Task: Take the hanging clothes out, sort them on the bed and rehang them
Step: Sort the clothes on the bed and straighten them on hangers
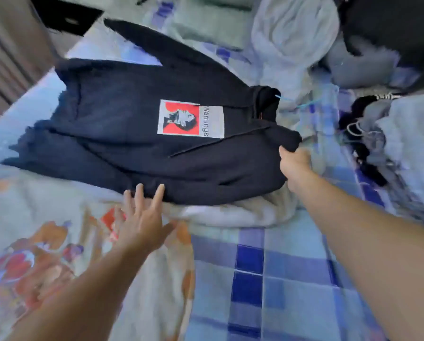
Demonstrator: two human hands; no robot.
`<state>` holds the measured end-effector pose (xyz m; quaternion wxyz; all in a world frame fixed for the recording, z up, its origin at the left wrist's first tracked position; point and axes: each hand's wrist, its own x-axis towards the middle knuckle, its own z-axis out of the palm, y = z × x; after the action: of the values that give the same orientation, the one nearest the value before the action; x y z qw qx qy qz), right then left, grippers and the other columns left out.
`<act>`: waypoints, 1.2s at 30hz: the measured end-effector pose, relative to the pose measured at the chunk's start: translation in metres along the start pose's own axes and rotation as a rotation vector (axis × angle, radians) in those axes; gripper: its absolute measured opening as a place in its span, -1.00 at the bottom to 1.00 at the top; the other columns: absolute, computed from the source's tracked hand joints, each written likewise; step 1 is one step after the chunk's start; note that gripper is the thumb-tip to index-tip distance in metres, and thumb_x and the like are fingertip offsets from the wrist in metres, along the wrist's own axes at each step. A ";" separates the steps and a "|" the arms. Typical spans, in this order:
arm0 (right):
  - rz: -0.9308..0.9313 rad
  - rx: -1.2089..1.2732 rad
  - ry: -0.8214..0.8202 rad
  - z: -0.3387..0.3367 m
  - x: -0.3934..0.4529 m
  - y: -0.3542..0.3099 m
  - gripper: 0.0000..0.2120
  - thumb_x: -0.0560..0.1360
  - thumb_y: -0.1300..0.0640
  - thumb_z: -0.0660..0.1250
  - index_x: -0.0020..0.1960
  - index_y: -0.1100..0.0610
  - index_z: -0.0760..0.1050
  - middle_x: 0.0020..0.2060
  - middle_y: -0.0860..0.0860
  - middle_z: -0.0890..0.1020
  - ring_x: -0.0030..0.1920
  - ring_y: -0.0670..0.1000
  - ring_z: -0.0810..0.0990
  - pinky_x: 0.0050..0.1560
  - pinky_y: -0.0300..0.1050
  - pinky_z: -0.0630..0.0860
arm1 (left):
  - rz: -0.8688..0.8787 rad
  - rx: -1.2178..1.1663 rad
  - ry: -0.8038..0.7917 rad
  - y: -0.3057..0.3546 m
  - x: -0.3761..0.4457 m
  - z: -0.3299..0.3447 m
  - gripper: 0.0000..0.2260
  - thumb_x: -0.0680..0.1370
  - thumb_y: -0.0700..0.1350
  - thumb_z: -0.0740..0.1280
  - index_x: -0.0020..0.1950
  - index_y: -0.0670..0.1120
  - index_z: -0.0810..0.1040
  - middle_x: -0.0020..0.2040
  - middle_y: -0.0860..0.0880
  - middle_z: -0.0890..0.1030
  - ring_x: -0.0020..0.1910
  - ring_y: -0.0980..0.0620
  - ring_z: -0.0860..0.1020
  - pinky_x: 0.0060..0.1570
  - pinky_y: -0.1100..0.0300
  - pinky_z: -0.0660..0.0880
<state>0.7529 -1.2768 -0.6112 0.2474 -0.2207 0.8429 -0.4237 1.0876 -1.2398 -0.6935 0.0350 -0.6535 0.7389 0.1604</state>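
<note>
While we look down from the head camera, we see a black T-shirt (137, 134) spread flat across the middle of the bed (292, 279), its printed patch (190, 118) in red, white and grey facing up with the word "Warnings" along one side. Our right hand (295, 163) pinches a bunched shoulder of the shirt, fingers curled into the dark cloth. Our left hand (142, 217) is flat, fingers straight and spread, the fingertips (139, 190) touching the shirt's near hem. A thin blue hanger hook (295, 101) pokes out of the collar toward the bed's far right side. Under the shirt lies a pale garment (243, 212), and a white cloth with an orange and red print (46, 249) covers the near left corner. Along the right edge of the bed sits a heap of grey and black clothes (388, 134) with hangers among them; motion blur hides the details.
</note>
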 end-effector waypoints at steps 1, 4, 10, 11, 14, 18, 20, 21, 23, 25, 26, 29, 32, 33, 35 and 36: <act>0.057 -0.096 -0.021 0.012 0.009 0.046 -0.60 0.63 0.04 0.27 0.36 0.25 0.44 0.25 0.18 0.56 0.28 0.18 0.53 0.26 0.00 0.42 | -0.032 -0.053 0.004 0.002 -0.004 0.040 -0.12 0.47 0.44 0.20 0.60 0.23 -0.25 0.63 -0.08 -0.28 0.59 -0.23 -0.27 0.49 -0.37 -0.09; 0.058 -0.389 0.001 0.041 0.018 0.141 -0.48 0.67 -0.07 0.15 0.49 0.25 0.29 0.39 0.23 0.46 0.36 0.26 0.46 0.32 0.07 0.37 | 0.012 0.016 0.159 0.006 0.002 0.102 -0.13 0.48 0.47 0.04 0.64 0.11 -0.20 0.64 -0.16 -0.21 0.59 -0.27 -0.28 0.45 -0.40 -0.24; -0.059 -0.459 0.186 0.052 0.001 0.149 -0.53 0.66 -0.06 0.15 0.45 0.21 0.29 0.35 0.19 0.50 0.30 0.28 0.49 0.18 0.10 0.43 | 0.018 0.112 0.185 0.012 0.023 0.102 -0.20 0.53 0.40 -0.02 0.64 0.08 -0.22 0.65 -0.15 -0.20 0.60 -0.26 -0.25 0.47 -0.42 -0.21; -0.068 -0.451 0.149 0.047 0.001 0.147 -0.57 0.67 -0.03 0.15 0.42 0.22 0.30 0.33 0.21 0.51 0.29 0.29 0.50 0.15 0.09 0.42 | 0.013 0.115 0.169 0.012 0.020 0.101 -0.20 0.53 0.41 -0.04 0.64 0.07 -0.24 0.64 -0.15 -0.22 0.59 -0.26 -0.27 0.46 -0.43 -0.20; -0.123 -0.384 0.166 0.027 0.008 0.119 -0.72 0.67 0.11 0.14 0.31 0.22 0.38 0.26 0.22 0.55 0.24 0.28 0.51 0.16 0.09 0.41 | 0.010 0.120 0.151 0.013 0.020 0.096 -0.21 0.54 0.40 -0.03 0.64 0.07 -0.24 0.64 -0.16 -0.22 0.59 -0.28 -0.27 0.45 -0.46 -0.18; -0.036 -0.380 0.172 0.021 0.018 0.121 -0.65 0.66 0.15 0.10 0.43 0.17 0.33 0.33 0.18 0.51 0.31 0.25 0.48 0.26 0.09 0.39 | 0.095 0.075 0.206 0.011 0.018 0.099 -0.31 0.61 0.25 0.08 0.63 0.15 -0.19 0.64 -0.16 -0.14 0.59 -0.32 -0.19 0.44 -0.48 -0.15; 0.015 -0.457 0.104 0.030 0.011 0.138 -0.62 0.68 0.13 0.08 0.47 0.17 0.25 0.35 0.20 0.49 0.31 0.29 0.47 0.25 0.12 0.39 | 0.107 0.063 0.210 0.009 0.018 0.099 -0.34 0.59 0.23 0.03 0.63 0.18 -0.18 0.63 -0.15 -0.13 0.59 -0.32 -0.19 0.45 -0.48 -0.15; 0.006 -0.485 0.087 0.035 0.008 0.143 -0.64 0.68 0.12 0.07 0.45 0.18 0.25 0.33 0.22 0.50 0.29 0.31 0.49 0.22 0.14 0.40 | 0.104 0.061 0.205 0.009 0.018 0.099 -0.33 0.58 0.23 0.02 0.63 0.18 -0.18 0.64 -0.15 -0.13 0.59 -0.31 -0.19 0.45 -0.47 -0.16; -0.010 -0.507 0.080 0.038 0.004 0.145 -0.68 0.68 0.11 0.07 0.39 0.19 0.27 0.28 0.25 0.53 0.24 0.34 0.50 0.17 0.15 0.41 | 0.104 0.069 0.202 0.009 0.019 0.099 -0.33 0.57 0.23 0.02 0.63 0.18 -0.17 0.64 -0.15 -0.12 0.59 -0.32 -0.18 0.45 -0.47 -0.17; -0.011 -0.474 0.108 0.033 0.003 0.142 -0.69 0.68 0.14 0.08 0.39 0.19 0.29 0.27 0.23 0.54 0.24 0.32 0.51 0.14 0.12 0.42 | 0.107 0.070 0.188 0.008 0.019 0.098 -0.33 0.57 0.22 0.02 0.64 0.18 -0.16 0.63 -0.16 -0.10 0.59 -0.33 -0.16 0.44 -0.48 -0.16; -0.028 -0.431 0.143 0.029 0.001 0.139 -0.69 0.67 0.16 0.08 0.40 0.18 0.29 0.26 0.22 0.55 0.23 0.30 0.52 0.12 0.10 0.43 | 0.107 0.072 0.184 0.008 0.018 0.098 -0.34 0.58 0.21 0.03 0.64 0.18 -0.15 0.63 -0.17 -0.10 0.59 -0.34 -0.16 0.44 -0.49 -0.16; -0.165 -0.358 0.284 0.015 -0.001 0.129 -0.66 0.65 0.21 0.09 0.42 0.16 0.29 0.18 0.22 0.57 0.14 0.29 0.56 0.05 0.14 0.47 | 0.095 0.067 0.160 0.010 0.017 0.094 -0.34 0.62 0.19 0.10 0.62 0.21 -0.19 0.64 -0.16 -0.14 0.59 -0.32 -0.21 0.44 -0.48 -0.19; -0.010 -0.327 0.280 0.005 0.007 0.128 -0.57 0.62 0.27 0.08 0.48 0.13 0.24 0.26 0.20 0.55 0.23 0.27 0.54 0.16 0.13 0.46 | 0.051 0.065 0.103 0.021 0.014 0.093 -0.35 0.64 0.15 0.09 0.59 0.27 -0.26 0.64 -0.09 -0.22 0.59 -0.28 -0.26 0.43 -0.48 -0.22; 0.088 -0.319 0.246 0.004 0.010 0.132 -0.55 0.62 0.27 0.09 0.50 0.13 0.21 0.30 0.19 0.53 0.27 0.26 0.52 0.21 0.12 0.44 | 0.019 0.061 0.089 0.027 0.012 0.091 -0.37 0.65 0.08 0.07 0.58 0.29 -0.28 0.64 -0.06 -0.25 0.59 -0.27 -0.27 0.44 -0.48 -0.19; 0.179 -0.332 0.156 -0.002 0.017 0.140 -0.55 0.63 0.23 0.11 0.51 0.15 0.19 0.36 0.18 0.48 0.32 0.25 0.49 0.28 0.09 0.41 | -0.035 0.002 0.036 0.049 0.000 0.083 -0.30 0.62 -0.10 0.08 0.56 0.33 -0.28 0.63 -0.01 -0.30 0.59 -0.26 -0.28 0.44 -0.46 -0.12; 0.183 -0.315 0.098 -0.006 0.021 0.141 -0.56 0.65 0.18 0.11 0.52 0.15 0.18 0.39 0.17 0.46 0.32 0.24 0.48 0.30 0.08 0.40 | -0.047 -0.038 -0.005 0.061 -0.010 0.079 -0.26 0.59 -0.14 0.10 0.56 0.35 -0.27 0.62 0.01 -0.32 0.59 -0.25 -0.27 0.45 -0.44 -0.11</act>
<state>0.7101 -1.2082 -0.7290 0.2062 -0.1582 0.9264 -0.2726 1.0171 -1.2021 -0.7543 0.0282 -0.6710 0.7200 0.1750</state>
